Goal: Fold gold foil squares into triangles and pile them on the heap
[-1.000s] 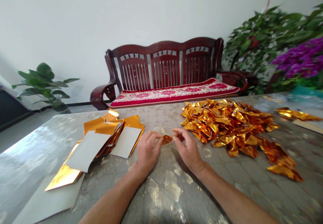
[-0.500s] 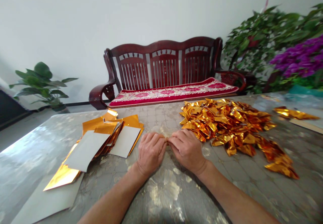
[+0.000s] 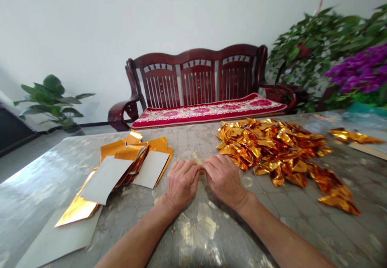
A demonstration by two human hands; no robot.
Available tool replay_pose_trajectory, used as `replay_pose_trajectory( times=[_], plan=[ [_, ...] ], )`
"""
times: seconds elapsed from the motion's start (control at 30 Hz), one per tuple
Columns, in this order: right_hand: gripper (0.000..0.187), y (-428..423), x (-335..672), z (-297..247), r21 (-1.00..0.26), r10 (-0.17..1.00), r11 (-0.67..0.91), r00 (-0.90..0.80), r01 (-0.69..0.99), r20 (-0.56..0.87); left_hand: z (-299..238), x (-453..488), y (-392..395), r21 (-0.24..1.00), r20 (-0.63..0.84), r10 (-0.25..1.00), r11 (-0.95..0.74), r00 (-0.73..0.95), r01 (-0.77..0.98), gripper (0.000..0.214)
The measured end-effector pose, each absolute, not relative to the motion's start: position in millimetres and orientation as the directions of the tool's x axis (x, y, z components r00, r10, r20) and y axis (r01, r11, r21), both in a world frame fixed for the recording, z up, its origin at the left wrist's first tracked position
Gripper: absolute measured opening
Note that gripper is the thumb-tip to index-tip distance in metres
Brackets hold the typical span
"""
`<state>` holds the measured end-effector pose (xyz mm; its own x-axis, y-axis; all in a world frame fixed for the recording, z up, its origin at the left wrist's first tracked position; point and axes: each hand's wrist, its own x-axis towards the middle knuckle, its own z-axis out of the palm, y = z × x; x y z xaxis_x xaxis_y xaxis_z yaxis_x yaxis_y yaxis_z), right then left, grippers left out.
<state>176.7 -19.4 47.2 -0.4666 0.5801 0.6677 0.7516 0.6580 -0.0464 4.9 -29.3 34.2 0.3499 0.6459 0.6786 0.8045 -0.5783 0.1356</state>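
My left hand (image 3: 181, 183) and my right hand (image 3: 224, 180) meet at the middle of the table, with their fingertips pressed together on a small piece of gold foil (image 3: 201, 171). Most of that piece is hidden by my fingers. Just right of my right hand lies a heap of folded gold foil pieces (image 3: 272, 151). To the left of my left hand is a loose stack of orange-gold foil sheets (image 3: 130, 153) with white paper sheets (image 3: 150, 169) among them.
The table (image 3: 193, 147) has a glossy, mottled grey cover. More gold foil (image 3: 353, 136) lies on a board at the far right. Behind the table stand a dark red wooden bench (image 3: 196, 78) with a red cushion, a green potted plant (image 3: 51, 98), and leafy purple-flowered plants (image 3: 332, 54).
My hands have come together and my fingers have closed over the small foil piece, which was visible between them earlier and is now mostly hidden. The foil heap and sheets have stayed put.
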Motion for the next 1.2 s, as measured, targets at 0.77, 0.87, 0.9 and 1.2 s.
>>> replay_pose_trajectory(
  times=[0.77, 0.87, 0.9, 1.2],
  plan=[
    [0.022, 5, 187, 25, -0.784, 0.921, 0.351, -0.039, 0.511, 0.387, 11, 4, -11, 0.788, 0.487, 0.873, -0.417, -0.043, 0.453, 0.013],
    [0.021, 4, 189, 25, -0.673, 0.876, 0.401, -0.044, 0.621, 0.481, 17, 6, -17, 0.774, 0.465, 0.886, -0.411, 0.01, 0.482, 0.022],
    [0.021, 3, 188, 26, -0.638, 0.864, 0.41, -0.054, 0.652, 0.5, 19, 7, -18, 0.783, 0.441, 0.897, -0.396, 0.02, 0.48, 0.025],
    [0.02, -8, 174, 25, -0.581, 0.864, 0.425, -0.121, 0.694, 0.488, 13, 14, -12, 0.914, 0.225, 0.973, -0.19, -0.058, 0.358, 0.028]
  ],
)
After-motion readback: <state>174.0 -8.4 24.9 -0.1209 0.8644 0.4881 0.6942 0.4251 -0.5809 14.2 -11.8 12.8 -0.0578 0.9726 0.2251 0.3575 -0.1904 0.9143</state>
